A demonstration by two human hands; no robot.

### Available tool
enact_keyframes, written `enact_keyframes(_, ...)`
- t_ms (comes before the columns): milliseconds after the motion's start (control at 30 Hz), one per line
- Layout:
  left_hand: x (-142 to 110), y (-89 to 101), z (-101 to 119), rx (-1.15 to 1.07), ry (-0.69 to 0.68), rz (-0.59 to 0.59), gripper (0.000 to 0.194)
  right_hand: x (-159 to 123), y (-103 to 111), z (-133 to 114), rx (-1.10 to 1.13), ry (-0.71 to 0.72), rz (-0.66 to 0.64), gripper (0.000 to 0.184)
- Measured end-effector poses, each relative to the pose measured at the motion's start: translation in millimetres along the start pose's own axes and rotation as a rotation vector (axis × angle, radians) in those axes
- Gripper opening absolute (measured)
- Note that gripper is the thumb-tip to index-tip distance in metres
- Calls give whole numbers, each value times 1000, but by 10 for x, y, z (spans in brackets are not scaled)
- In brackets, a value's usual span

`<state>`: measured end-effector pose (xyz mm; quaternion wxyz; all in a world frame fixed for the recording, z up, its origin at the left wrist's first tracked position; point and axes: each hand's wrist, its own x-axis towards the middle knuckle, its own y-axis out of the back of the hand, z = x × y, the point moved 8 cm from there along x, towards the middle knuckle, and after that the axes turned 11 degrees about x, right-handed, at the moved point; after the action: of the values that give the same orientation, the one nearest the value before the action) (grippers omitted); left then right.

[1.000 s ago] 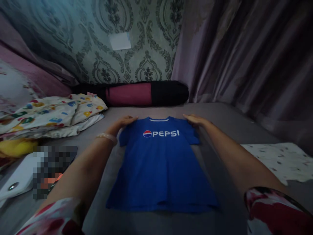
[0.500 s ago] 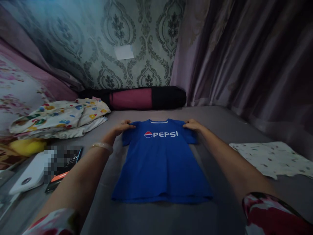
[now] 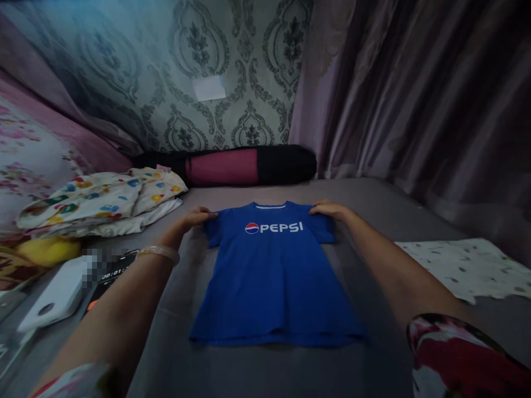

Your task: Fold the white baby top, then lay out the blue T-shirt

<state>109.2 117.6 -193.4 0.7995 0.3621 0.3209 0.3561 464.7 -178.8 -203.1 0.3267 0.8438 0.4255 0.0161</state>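
A blue T-shirt (image 3: 274,276) with a PEPSI print across the chest lies flat, front side up, its collar pointing away from me and its hem towards me. My left hand (image 3: 197,216) pinches the outer top edge of the sleeve on the left. On the other side, my right hand (image 3: 331,209) has its thumb and fingers closed on the cloth near the right shoulder. Both sleeves are spread outward. A pale bangle (image 3: 160,253) circles my left wrist.
Patterned cloth (image 3: 103,199) is heaped at the left, with a yellow item (image 3: 50,251), a white device (image 3: 58,293) and a phone (image 3: 110,279) nearer. A speckled white cloth (image 3: 473,268) lies right. A black-and-pink roll (image 3: 224,167) rests along the wall on the grey sheet (image 3: 265,370).
My left hand has shifted outward to the left, from the shoulder to the sleeve's edge, and that sleeve is spread wider. The right hand has barely moved.
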Motion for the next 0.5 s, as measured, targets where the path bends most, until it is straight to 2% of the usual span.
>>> enact_keyframes(67,-16,16,-99,-49,28,-16,36,10,7,37,12,-48,7,6)
enact_keyframes(167,-28,-15,-189,-87,40,-2,29,5,56,31,10,-64,94,10)
enact_keyframes(300,-79,-93,-271,-96,108,176,22,-15,93,-32,0,-40,144,19)
enact_keyframes(433,-145,-168,-289,-83,143,343,30,-76,161,38,70,-154,84,33)
enact_keyframes(500,-140,-222,-258,-65,90,327,40,-135,198,83,53,-193,23,36)
